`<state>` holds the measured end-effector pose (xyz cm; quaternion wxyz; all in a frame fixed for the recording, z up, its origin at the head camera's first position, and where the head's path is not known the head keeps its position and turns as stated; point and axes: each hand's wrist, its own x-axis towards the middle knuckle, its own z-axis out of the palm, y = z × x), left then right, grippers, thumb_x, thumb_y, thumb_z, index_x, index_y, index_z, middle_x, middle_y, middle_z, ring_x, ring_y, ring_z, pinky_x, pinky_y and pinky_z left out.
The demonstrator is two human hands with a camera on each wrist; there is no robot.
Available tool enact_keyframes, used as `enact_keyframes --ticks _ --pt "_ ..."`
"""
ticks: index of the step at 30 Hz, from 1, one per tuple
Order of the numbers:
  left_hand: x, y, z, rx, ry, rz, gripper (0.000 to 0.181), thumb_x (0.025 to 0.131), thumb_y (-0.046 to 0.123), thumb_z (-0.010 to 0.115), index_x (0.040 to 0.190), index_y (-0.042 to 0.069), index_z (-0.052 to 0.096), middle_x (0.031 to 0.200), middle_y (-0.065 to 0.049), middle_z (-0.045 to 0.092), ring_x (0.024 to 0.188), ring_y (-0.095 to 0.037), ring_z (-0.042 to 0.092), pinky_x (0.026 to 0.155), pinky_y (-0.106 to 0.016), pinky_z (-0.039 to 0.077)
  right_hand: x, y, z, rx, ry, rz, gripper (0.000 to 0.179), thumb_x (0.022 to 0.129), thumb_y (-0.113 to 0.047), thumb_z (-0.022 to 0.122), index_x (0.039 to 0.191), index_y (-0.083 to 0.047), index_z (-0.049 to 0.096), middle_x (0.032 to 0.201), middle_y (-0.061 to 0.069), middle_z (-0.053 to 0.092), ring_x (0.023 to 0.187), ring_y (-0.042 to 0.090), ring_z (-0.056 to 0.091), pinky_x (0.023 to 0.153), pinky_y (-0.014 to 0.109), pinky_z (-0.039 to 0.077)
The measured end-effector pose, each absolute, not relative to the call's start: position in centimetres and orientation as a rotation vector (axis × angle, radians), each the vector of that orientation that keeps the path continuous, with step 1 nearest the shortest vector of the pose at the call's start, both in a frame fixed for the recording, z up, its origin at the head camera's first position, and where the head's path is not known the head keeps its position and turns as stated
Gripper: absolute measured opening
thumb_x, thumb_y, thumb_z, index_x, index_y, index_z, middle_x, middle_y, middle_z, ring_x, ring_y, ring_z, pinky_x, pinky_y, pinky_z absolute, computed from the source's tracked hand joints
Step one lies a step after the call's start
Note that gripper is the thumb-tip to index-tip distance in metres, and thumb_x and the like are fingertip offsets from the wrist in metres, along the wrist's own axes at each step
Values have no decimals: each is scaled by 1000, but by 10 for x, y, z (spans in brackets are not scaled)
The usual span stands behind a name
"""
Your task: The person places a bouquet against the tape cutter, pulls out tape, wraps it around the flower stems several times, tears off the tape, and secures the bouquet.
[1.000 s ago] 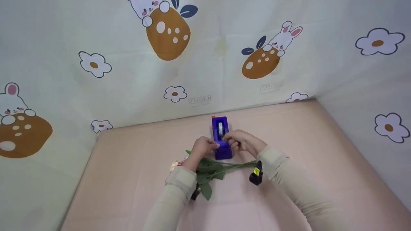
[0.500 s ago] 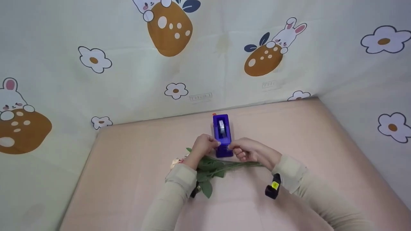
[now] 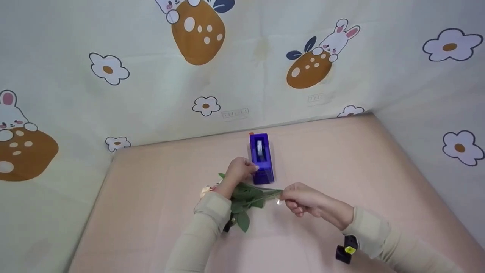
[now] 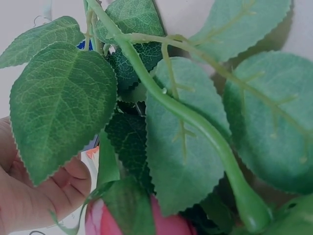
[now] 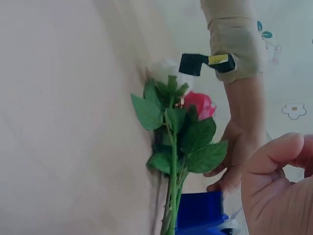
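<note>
The left hand (image 3: 238,169), fingers bent, gripped the near left edge of the blue tape dispenser (image 3: 262,164), which stood on the bench (image 3: 178,170) just beyond the flowers (image 3: 247,194). Apart from the dispenser, the right hand (image 3: 305,199) pinched a clear, glinting strip (image 3: 279,201) near the green stems.

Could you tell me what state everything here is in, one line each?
Tape dispenser: upright on the table.
Tape roll: seated in the dispenser.
Left hand: fingertips at the dispenser's edge; grip unclear.
Right hand: fingers curled, pinching what looks like clear tape.
Pink rose: lying down.
White rose: lying beside it, blurred.
Stems: gathered close together.
</note>
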<state>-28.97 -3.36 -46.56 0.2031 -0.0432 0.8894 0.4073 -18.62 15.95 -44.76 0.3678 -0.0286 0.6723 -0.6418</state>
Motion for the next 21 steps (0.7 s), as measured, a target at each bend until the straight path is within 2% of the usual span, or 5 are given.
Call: enact_keyframes --ticks 6,15,21 --pt "-289 -36 -465 -75 2504 1152 18 88 18 61 87 1 67 84 -10 67 66 -14 52 52 -22 40 -182 160 -473 -49 1888 -1541 23 84 -14 53 62 -11 47 44 -8 41 35 2 37 37 14 36" --pt "-289 -35 -465 -72 2502 1167 18 88 18 61 88 1 66 81 -7 65 67 -15 53 52 -21 39 -183 159 -510 22 2037 -1446 37 91 -19 50 55 -11 46 43 -6 43 33 4 37 35 17 34" --pt "-287 -35 -466 -62 2505 1166 18 88 18 61 88 1 67 79 -7 64 68 -16 55 52 -21 39 -183 152 -517 95 2119 -1389 30 92 -16 46 64 -8 50 43 -3 44 31 4 37 32 17 32"
